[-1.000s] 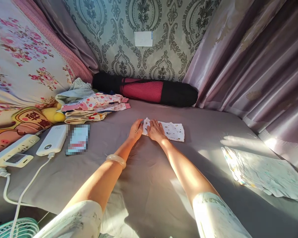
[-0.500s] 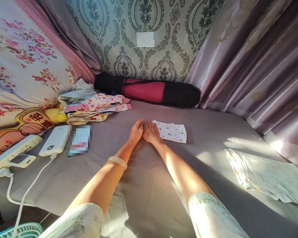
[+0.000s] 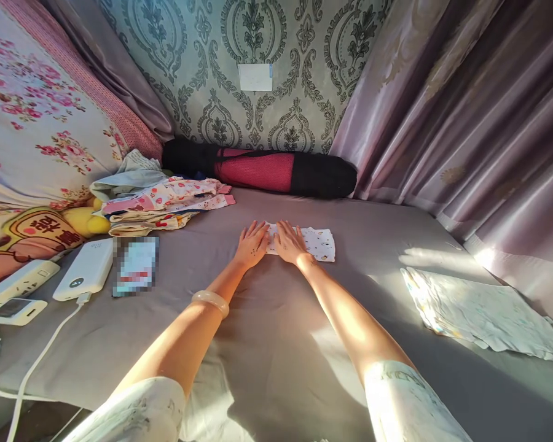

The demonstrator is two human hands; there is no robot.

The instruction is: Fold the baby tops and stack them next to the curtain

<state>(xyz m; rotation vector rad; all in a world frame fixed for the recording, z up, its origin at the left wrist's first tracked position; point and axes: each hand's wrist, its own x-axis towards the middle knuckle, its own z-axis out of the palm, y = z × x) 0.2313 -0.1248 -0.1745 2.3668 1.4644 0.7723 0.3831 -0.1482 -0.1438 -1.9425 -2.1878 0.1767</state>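
A small white printed cloth [image 3: 321,243], folded flat, lies on the grey sheet [image 3: 276,319] in front of me. My left hand [image 3: 252,244] rests palm down at the cloth's left end, its fingers extended and a little apart. Beside it, my right hand [image 3: 289,243] lies flat over the cloth's left half, fingers also stretched out. The cloth's right part shows beyond my right hand. Neither hand grips anything. A pale bangle [image 3: 211,302] circles my left forearm.
Folded clothes [image 3: 161,199] are piled at the back left, near a long black and red bag [image 3: 258,170]. A phone [image 3: 136,265], a white power bank [image 3: 83,270] and a power strip [image 3: 18,283] lie left. Another pale folded cloth [image 3: 483,313] lies right.
My left hand has opened out from a curled pose and now lies flat at the cloth's left end. My right hand's fingers have spread slightly. The view has shifted a little to the right.
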